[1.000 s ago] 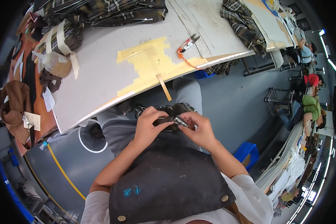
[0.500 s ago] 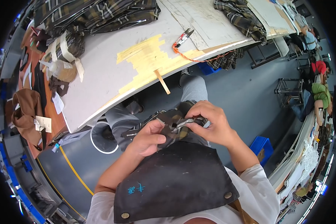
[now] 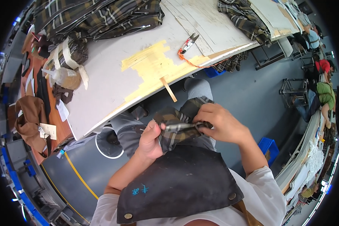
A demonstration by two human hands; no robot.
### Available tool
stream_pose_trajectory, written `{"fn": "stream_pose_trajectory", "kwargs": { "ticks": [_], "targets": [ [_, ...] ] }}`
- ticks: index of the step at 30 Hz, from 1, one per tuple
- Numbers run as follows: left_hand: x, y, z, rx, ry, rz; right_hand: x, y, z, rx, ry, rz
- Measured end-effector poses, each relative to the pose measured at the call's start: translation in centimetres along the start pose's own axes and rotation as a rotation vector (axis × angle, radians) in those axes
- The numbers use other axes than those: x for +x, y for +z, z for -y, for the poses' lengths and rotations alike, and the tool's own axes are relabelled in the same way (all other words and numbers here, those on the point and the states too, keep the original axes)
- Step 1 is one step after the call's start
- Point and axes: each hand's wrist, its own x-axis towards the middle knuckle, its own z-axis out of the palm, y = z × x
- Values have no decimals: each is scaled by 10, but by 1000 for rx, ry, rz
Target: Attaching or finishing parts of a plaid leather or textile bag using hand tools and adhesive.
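Over my lap, a piece of dark plaid cloth (image 3: 181, 134) in brown, black and white is stretched between my hands. My left hand (image 3: 151, 140) pinches its left side, thumb on top. On the other side my right hand (image 3: 223, 124) grips the cloth with curled fingers, and a pale strip or fold runs between the two grips. Parts of the cloth under my fingers are hidden. A black apron (image 3: 177, 184) covers my front just below the hands.
The work table (image 3: 101, 71) ahead carries a plaid pile (image 3: 101, 19), more plaid cloth (image 3: 246, 20), thread snips (image 3: 188, 43) on an orange cord and a plastic bottle (image 3: 67, 78). A wooden stick (image 3: 168, 89) juts over its edge. A bin (image 3: 108, 143) and a blue crate (image 3: 267, 150) stand on the floor.
My hands have spread slightly apart, and the cloth between them is now flatter and more stretched. My right hand has turned more palm down. The whole view has shifted a little.
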Motion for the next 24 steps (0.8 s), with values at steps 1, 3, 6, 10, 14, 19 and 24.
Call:
{"fn": "stream_pose_trajectory", "kwargs": {
  "ticks": [1, 3, 6, 10, 14, 19, 24],
  "targets": [
    [2, 1, 0, 24, 17, -43, 2, -5, 6, 68, 115, 25],
    [6, 3, 0, 52, 38, -84, 13, -9, 22, 219, 68, -121],
    [12, 7, 0, 97, 31, -71, 35, 1, 33, 258, -130, -275],
    [12, 11, -1, 114, 21, -50, 49, 24, 25, 206, -301, -274],
    [9, 8, 2, 12, 45, -125, 42, 28, 28, 346, -85, -211],
    [15, 18, 3, 101, -1, 3, 43, 21, 34, 634, 29, -182],
    [16, 20, 7, 17, -31, 38, 42, 23, 33, 874, 93, -85]
  ]
}}
